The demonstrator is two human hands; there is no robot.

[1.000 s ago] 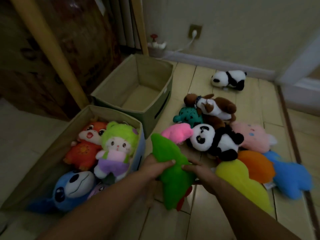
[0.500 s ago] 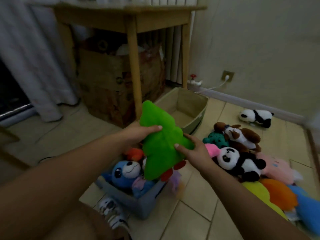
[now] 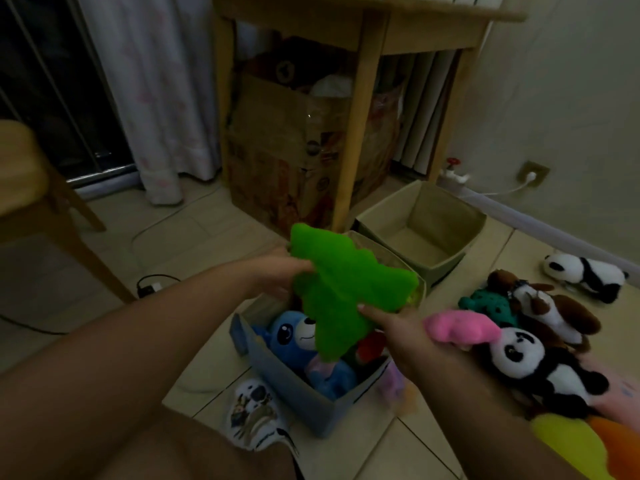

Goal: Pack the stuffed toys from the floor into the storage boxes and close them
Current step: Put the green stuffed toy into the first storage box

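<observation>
Both my hands hold a flat green stuffed toy (image 3: 341,289) just above the near storage box (image 3: 294,386). My left hand (image 3: 277,271) grips its left edge, my right hand (image 3: 398,329) its lower right side. The near box holds a blue stuffed toy (image 3: 294,337) and others partly hidden under the green one. A second storage box (image 3: 420,233) stands open and empty behind it. On the floor to the right lie a pink toy (image 3: 457,327), a panda (image 3: 533,365), a brown-and-white dog (image 3: 550,306), a teal toy (image 3: 485,303), a second panda (image 3: 585,275) and a yellow toy (image 3: 568,445).
A wooden table (image 3: 356,133) stands behind the boxes with a cardboard box (image 3: 284,150) under it. A wooden chair (image 3: 31,188) is at the left, a curtain (image 3: 149,91) behind. A cable and plug (image 3: 149,287) lie on the floor. My slippered foot (image 3: 256,417) is beside the near box.
I lifted the green toy off the floor pile and carried it left and up over the near box. My view rose and turned left, bringing the table and chair into sight.
</observation>
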